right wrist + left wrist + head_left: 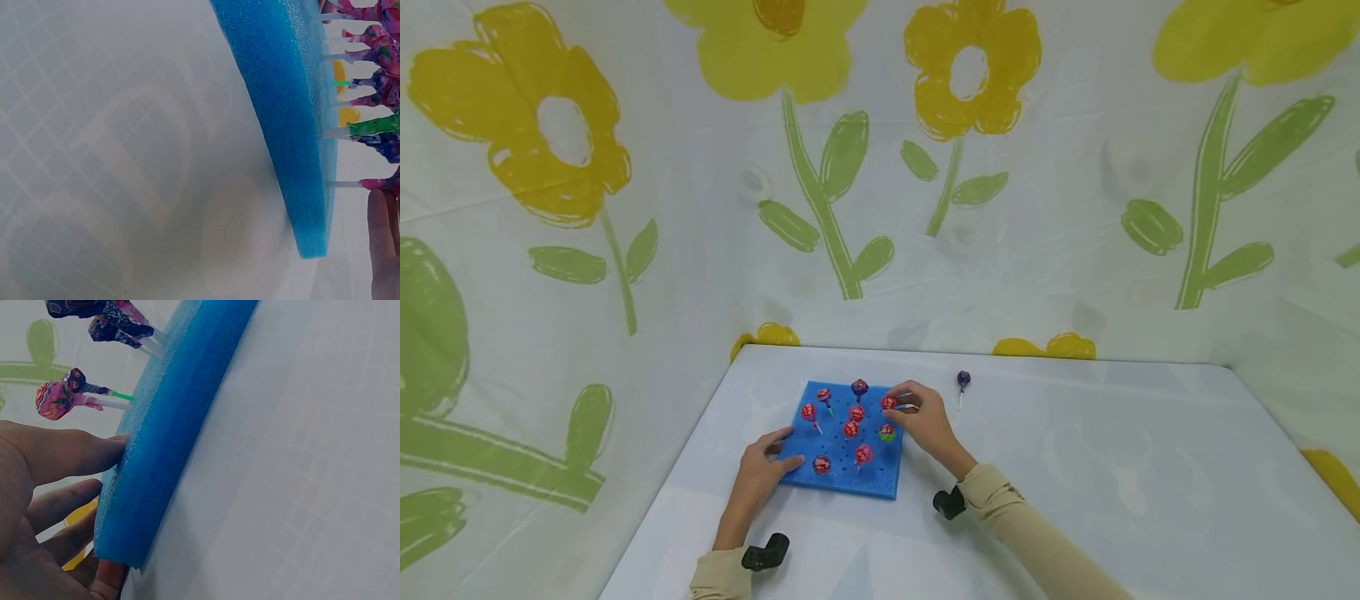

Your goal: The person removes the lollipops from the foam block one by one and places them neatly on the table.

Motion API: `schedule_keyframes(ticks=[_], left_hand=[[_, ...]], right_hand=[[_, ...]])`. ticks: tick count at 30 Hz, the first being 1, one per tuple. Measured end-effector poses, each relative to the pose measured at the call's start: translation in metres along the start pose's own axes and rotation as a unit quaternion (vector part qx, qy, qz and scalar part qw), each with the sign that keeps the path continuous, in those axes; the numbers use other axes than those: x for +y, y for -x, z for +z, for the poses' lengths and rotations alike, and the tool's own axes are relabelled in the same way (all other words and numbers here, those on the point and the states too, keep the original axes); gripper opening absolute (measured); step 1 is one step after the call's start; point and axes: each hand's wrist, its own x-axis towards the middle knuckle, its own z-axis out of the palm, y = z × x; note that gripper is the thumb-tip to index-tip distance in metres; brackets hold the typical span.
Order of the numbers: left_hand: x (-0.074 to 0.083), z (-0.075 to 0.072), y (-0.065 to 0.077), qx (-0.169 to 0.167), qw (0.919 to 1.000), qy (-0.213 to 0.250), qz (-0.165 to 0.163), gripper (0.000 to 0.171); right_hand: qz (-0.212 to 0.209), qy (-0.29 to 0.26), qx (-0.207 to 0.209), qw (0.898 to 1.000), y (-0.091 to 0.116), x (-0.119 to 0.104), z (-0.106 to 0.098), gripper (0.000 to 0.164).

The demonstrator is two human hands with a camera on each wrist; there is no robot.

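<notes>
A blue foam board (842,482) with small holes lies on the table, several wrapped lollipops standing in it on their sticks. My left hand (758,473) holds the board's near left corner, thumb on the top face and fingers along the side; the left wrist view shows the thumb (94,450) at the foam's edge. At the far right corner, my right hand (928,421) pinches a red-wrapped lollipop (888,402) by its head. In the right wrist view that lollipop's white stick (345,184) meets the foam, and a finger (380,228) touches the wrapper.
A dark purple lollipop (963,379) lies loose on the white table (1075,467), right of the board. A green-wrapped lollipop (887,432) stands just in front of the right hand's fingers. Behind the table hangs a flower-printed cloth (1045,250).
</notes>
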Motion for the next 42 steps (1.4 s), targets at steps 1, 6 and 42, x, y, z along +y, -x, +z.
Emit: schedule_keyframes(ticks=[1,6,42], left_hand=[[0.000,0.000,0.000,0.001,1.0000,0.001,0.000,0.056],[0.001,0.001,0.001,0.002,1.0000,-0.001,0.003,0.055],[0.004,0.001,0.003,0.009,0.9999,-0.011,-0.007,0.055]], right_hand=[[-0.001,0.000,0.003,1.000,-0.002,0.005,0.000,0.021],[-0.008,-0.003,0.024,1.000,-0.006,0.017,-0.001,0.019],[-0.047,0.028,0.090,0.994,-0.008,-0.001,-0.062,0.021]])
